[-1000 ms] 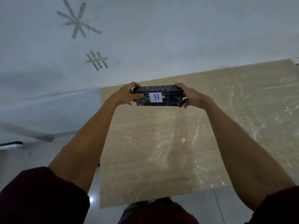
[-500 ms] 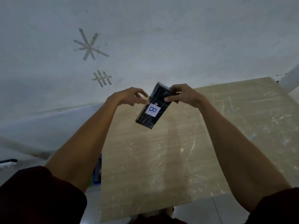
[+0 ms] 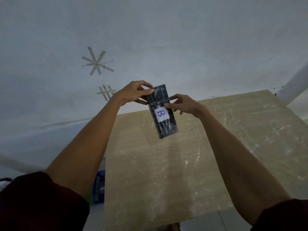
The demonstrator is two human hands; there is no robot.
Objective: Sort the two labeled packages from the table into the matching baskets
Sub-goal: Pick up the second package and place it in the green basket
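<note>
Two hands: both grip one package, held up in the air over the far part of the table.
Change in package: half a second ago it leaned with its top to the right; now it stands nearly on end, top tipped slightly left, long side running away from the person. A second ago it lay level between the hands.
Change in left hand: earlier its fingers were loose beside the package; now the left hand pinches the package's top left corner, thumb on the front face.
Change in right hand: the right hand has slid from the package's top to its right edge, and its fingertips press beside the label.
Label: white slip on the package's front, a blue "B" on it, turned sideways.
Package wrap: dark box under shiny clear film.
Basket: blue basket below the table's left edge, mostly hidden by the left forearm; its contents cannot be made out.
Wall: two tape marks left of the package, a star above a hash.
Sleeves: dark red, at the lower corners.
</note>
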